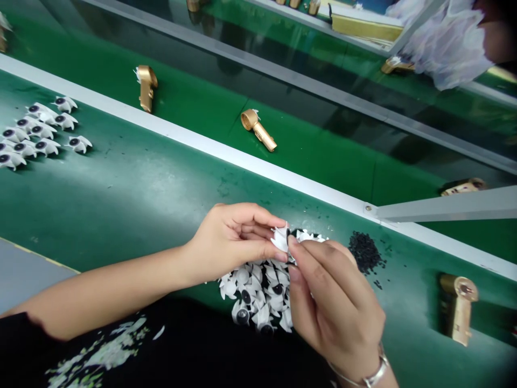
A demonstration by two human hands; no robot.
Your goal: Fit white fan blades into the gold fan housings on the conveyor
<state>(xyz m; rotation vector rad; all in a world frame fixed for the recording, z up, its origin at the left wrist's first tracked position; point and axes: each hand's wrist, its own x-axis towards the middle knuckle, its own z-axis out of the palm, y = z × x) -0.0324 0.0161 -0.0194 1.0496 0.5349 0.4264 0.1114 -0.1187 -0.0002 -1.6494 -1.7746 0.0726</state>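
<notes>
White and bladed, a fan wheel (279, 240) is held above the green counter (161, 188), clamped between the fingers of the left hand (224, 237); the right hand (343, 302) hides part of it, its fingertips at the dark hub, and I cannot tell whether they grip anything. At seven o'clock lies a loose pile of wheels (254, 288), partly covered by the right hand. Black bits (364, 253), hard to make out singly, heap at three; a golden casing (462, 310) lies at four. More wheels (42, 131) sit at ten, some cut off. Past one o'clock, a translucent bag (450, 46) shows no readable contents.
</notes>
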